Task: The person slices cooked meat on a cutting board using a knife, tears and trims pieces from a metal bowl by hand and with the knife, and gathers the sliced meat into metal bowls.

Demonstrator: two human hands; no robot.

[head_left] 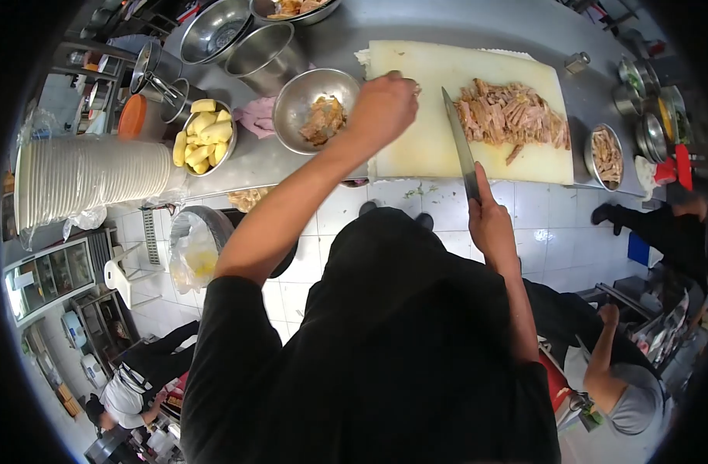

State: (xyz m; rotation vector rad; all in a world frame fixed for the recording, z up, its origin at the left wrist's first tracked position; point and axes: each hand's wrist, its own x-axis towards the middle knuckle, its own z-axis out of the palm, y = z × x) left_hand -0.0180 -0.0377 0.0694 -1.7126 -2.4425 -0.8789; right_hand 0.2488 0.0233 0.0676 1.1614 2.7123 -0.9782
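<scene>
My left hand (385, 104) is closed over the left part of the white cutting board (416, 158), beside a metal bowl (288, 100); what its fingers hold, if anything, is too small to name. In the bowl lie some pieces of meat (324, 121). My right hand (489, 220) grips the handle of a long knife (460, 139) at the board's front edge, the blade pointing away from me over the board. To the right of the blade, a wide heap of sliced meat (512, 114) covers much of the board.
Left stand a bowl of yellow pieces (205, 139), a tall metal pot (267, 58) and stacked containers (99, 170). A pink cloth (256, 117) lies near the bowl. Right of the board sits a bowl of meat strips (606, 157). Other people are at the lower left and right.
</scene>
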